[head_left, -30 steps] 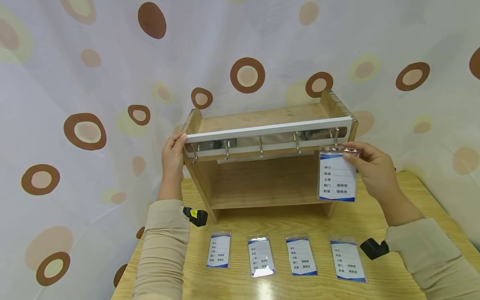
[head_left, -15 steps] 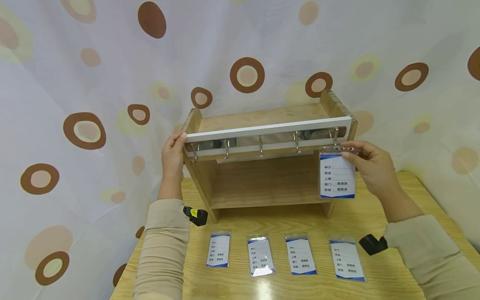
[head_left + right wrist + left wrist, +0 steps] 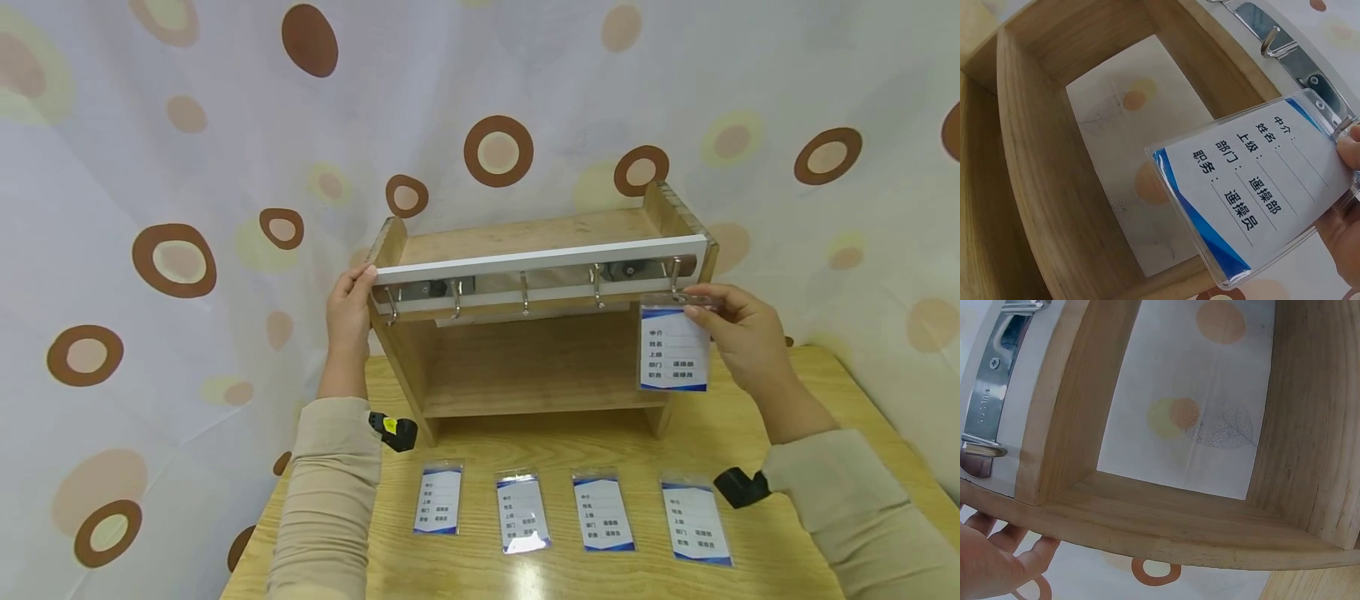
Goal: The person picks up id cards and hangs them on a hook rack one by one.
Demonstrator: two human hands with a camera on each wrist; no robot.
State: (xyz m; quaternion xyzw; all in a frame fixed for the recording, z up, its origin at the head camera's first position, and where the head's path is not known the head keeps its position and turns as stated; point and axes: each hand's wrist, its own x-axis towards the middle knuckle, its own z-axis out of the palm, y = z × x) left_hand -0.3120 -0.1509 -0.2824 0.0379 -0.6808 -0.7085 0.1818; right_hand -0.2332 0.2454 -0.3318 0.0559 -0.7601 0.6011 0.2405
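My right hand (image 3: 746,337) pinches the top right edge of a clear plastic badge holder (image 3: 673,350) with a white and blue card. The badge hangs upright just below the rightmost metal hook (image 3: 676,271). In the right wrist view, the hook end meets the top strip of the badge holder (image 3: 1241,181); whether it passes through a hole is partly hidden by the fingers. My left hand (image 3: 349,312) grips the upper left corner of the wooden shelf (image 3: 525,367), beside the white hook rail (image 3: 487,268). Its fingers touch the outer side panel in the left wrist view.
Several matching badges lie in a row on the wooden table before the shelf, among them the leftmost badge (image 3: 438,500) and the rightmost badge (image 3: 697,521). The other hooks, such as the middle hook (image 3: 525,293), hold nothing. A patterned curtain (image 3: 225,125) hangs behind.
The badge has risen slightly, its top edge tilting back under the rightmost hook. My left hand keeps its place on the shelf corner.
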